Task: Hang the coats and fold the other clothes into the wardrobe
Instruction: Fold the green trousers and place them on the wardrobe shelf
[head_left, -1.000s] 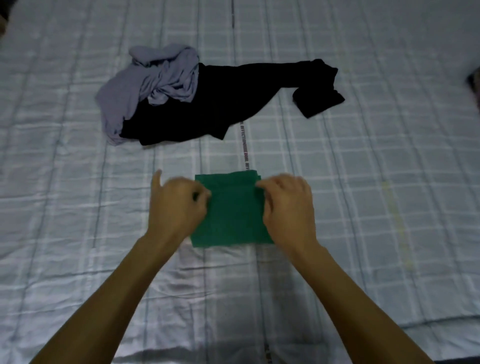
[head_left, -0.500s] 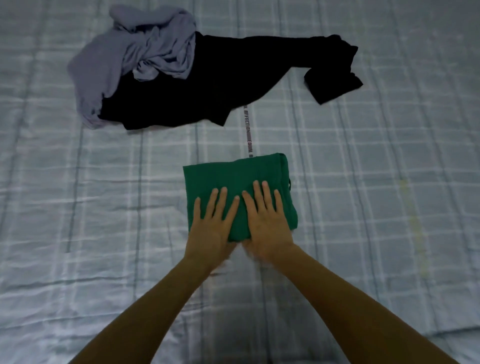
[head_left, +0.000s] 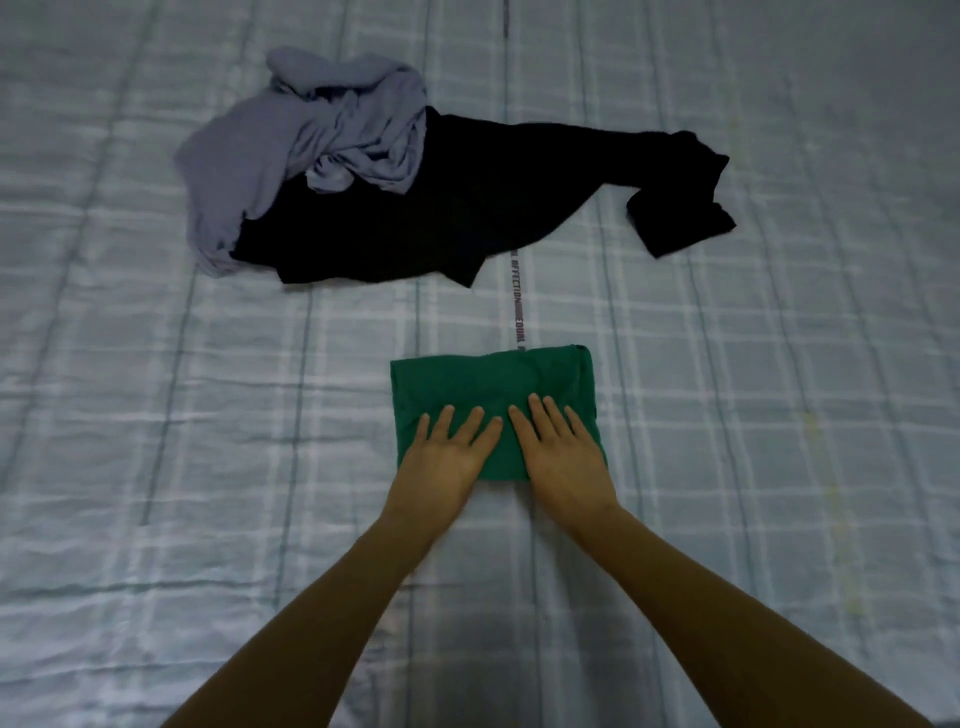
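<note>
Plaid bedspread (head_left: 156, 467) carries our folding: left hand (head_left: 441, 457) and right hand (head_left: 563, 457), fingers straight, flatten green garment (head_left: 493, 379); next, lift it wardrobe-ward.

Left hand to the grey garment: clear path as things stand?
Probably yes. The left hand lies flat on the folded green garment; only bare bedspread lies between it and the grey garment, which drapes over the black garment at its left end. Reach may need a lean.

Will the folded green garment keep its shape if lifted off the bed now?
Likely floppy: the green garment is soft layered cloth, so it may sag or unfold unless supported underneath. Probably light, and unlikely to slide on the quilted bed cover.
</note>
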